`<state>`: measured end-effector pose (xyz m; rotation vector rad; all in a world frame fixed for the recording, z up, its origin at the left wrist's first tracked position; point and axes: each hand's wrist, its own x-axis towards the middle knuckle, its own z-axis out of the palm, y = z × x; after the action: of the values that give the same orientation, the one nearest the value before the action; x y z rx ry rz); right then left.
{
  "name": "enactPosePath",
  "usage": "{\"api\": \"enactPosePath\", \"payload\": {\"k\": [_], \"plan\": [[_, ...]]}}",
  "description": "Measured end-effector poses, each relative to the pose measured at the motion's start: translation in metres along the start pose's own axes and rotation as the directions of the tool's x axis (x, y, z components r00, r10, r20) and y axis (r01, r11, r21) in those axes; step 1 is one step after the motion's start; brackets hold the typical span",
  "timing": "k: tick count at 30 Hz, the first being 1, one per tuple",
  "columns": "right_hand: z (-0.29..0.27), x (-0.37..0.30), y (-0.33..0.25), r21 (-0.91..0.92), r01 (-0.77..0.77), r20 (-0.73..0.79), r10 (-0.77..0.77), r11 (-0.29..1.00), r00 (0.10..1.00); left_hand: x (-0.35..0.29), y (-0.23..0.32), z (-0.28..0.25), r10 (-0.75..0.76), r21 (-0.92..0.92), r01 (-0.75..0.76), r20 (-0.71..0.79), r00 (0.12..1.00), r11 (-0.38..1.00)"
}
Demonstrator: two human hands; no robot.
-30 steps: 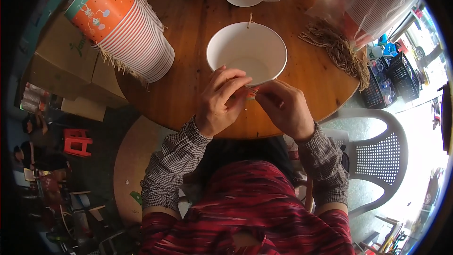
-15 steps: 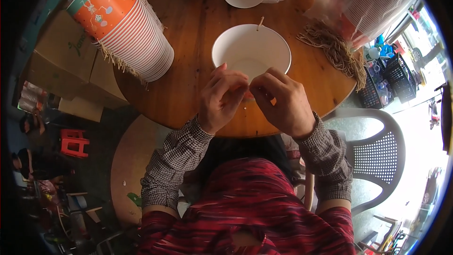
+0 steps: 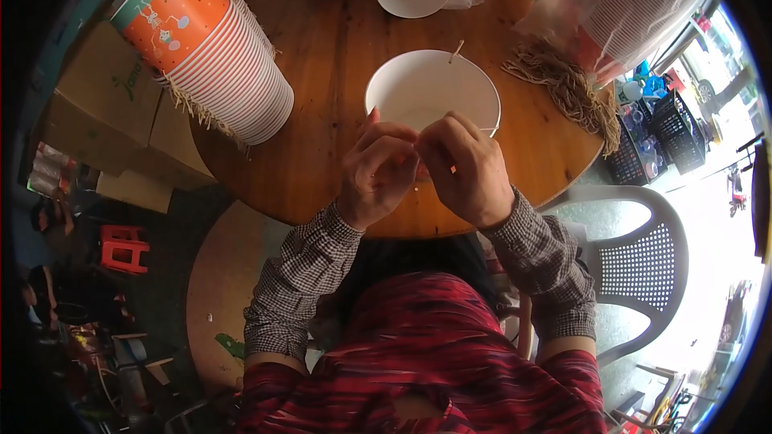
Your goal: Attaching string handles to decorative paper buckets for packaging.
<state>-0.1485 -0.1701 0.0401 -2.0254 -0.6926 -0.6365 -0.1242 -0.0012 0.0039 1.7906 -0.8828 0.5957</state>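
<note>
Round and glossy-grained, my wooden table (image 3: 322, 112) is spreading beneath ridged, nested paper buckets (image 3: 229, 64) at left. One smooth white bucket (image 3: 430, 84) is standing open-mouthed before me. Stringy cords (image 3: 559, 84) are lying bundled rightward. My left hand (image 3: 376, 173) and right hand (image 3: 468, 167) are curling inward, pinching close together; whether on anything, I cannot tell.

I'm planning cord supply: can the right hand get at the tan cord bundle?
Probably yes: only tabletop shows between the right hand and the tan cord bundle, though the wrapped stack beside it might crowd the fingers.
</note>
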Motion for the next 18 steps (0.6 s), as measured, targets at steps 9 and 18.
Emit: {"api": "enactPosePath", "payload": {"k": [9,18], "plan": [[-0.008,0.009,0.007,0.102,-0.11,-0.032,0.113,0.989,0.993,0.006,-0.003,-0.008,0.03,0.034,-0.033,0.091,0.995,0.999],[-0.038,-0.014,-0.001,-0.014,-0.157,0.071,0.158,0.987,0.985,0.015,-0.005,-0.012,0.126,0.276,-0.173,0.179,0.976,0.946]]}}
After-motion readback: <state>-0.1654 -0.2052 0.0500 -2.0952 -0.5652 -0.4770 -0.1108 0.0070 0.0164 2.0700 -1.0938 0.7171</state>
